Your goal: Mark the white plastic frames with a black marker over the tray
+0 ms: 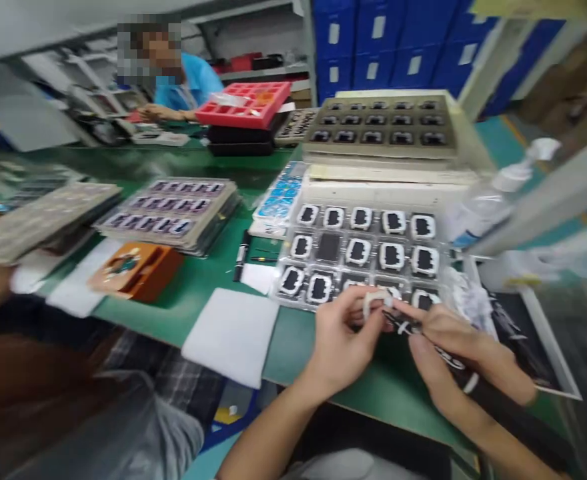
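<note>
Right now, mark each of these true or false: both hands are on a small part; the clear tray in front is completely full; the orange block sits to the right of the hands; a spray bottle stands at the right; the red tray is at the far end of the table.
1. Both hands are on a small part. True: the left hand and right hand pinch a small white part.
2. The clear tray is completely full. False: at least one pocket is empty.
3. The orange block sits right of the hands. False: it lies to their left.
4. A spray bottle stands at the right. True.
5. The red tray is at the far end. True.
</note>
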`<state>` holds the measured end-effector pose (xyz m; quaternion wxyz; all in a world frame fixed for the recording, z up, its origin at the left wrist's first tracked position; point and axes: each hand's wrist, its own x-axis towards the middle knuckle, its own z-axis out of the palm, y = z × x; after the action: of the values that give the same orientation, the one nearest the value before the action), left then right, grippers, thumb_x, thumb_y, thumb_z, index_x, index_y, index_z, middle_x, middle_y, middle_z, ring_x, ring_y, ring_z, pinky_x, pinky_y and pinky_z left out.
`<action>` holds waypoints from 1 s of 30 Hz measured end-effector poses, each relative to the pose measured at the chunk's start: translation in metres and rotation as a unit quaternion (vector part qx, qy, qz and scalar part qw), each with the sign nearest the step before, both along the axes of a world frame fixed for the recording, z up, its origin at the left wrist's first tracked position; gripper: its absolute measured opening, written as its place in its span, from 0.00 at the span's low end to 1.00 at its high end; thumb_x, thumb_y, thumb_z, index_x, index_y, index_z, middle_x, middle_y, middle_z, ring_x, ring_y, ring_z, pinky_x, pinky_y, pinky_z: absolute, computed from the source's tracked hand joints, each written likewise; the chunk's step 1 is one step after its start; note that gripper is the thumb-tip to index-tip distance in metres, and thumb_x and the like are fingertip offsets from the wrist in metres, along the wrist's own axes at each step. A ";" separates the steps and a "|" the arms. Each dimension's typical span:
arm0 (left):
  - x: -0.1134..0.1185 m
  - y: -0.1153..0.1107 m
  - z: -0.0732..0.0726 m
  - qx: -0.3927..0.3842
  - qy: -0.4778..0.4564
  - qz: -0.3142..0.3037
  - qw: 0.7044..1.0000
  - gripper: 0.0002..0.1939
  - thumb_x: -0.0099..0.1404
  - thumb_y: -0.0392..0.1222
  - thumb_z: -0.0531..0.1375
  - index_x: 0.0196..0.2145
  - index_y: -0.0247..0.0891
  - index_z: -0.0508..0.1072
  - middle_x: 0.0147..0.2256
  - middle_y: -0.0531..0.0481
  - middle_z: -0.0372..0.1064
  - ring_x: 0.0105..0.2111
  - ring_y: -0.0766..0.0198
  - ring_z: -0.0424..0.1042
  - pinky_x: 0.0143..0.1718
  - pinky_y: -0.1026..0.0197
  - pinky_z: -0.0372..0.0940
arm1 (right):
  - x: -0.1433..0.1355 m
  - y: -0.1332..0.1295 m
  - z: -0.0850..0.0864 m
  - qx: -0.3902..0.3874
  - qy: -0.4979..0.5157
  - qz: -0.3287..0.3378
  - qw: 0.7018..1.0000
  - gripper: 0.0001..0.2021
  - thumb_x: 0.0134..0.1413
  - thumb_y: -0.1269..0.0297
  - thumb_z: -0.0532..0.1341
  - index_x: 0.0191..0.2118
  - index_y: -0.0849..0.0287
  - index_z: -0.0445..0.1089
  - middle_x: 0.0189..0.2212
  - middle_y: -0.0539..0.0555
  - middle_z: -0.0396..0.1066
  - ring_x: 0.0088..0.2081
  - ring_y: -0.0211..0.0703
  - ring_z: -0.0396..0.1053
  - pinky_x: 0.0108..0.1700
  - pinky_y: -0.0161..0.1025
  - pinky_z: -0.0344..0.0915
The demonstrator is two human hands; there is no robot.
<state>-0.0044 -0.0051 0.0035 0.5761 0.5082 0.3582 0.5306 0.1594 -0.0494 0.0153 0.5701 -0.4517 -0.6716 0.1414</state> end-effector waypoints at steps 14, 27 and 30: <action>-0.004 -0.006 0.000 0.105 0.139 0.055 0.983 0.07 0.72 0.35 0.67 0.47 0.37 0.81 0.38 0.49 0.85 0.33 0.65 0.85 0.37 0.69 0.79 | -0.012 0.001 0.013 0.067 -0.010 -0.024 0.997 0.16 0.60 0.83 0.68 0.46 0.53 0.73 0.34 0.52 0.81 0.46 0.54 0.86 0.45 0.49 0.82; -0.005 -0.008 -0.003 0.132 0.194 0.070 0.969 0.08 0.74 0.39 0.66 0.48 0.37 0.80 0.38 0.48 0.85 0.33 0.63 0.84 0.36 0.66 0.78 | -0.012 0.003 0.014 0.058 0.018 -0.019 0.998 0.16 0.61 0.84 0.68 0.46 0.54 0.74 0.35 0.52 0.80 0.40 0.48 0.84 0.38 0.46 0.78; -0.006 -0.008 -0.004 0.140 0.199 0.069 0.967 0.08 0.74 0.38 0.66 0.49 0.38 0.80 0.37 0.49 0.84 0.33 0.65 0.83 0.36 0.68 0.77 | -0.013 0.003 0.014 0.053 0.020 -0.021 0.998 0.16 0.60 0.83 0.68 0.46 0.54 0.73 0.35 0.52 0.80 0.40 0.47 0.83 0.38 0.45 0.79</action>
<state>-0.0101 -0.0132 -0.0002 0.3782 0.6530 0.4223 0.5021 0.1464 -0.0466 0.0291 0.6093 -0.4322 -0.6569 0.1021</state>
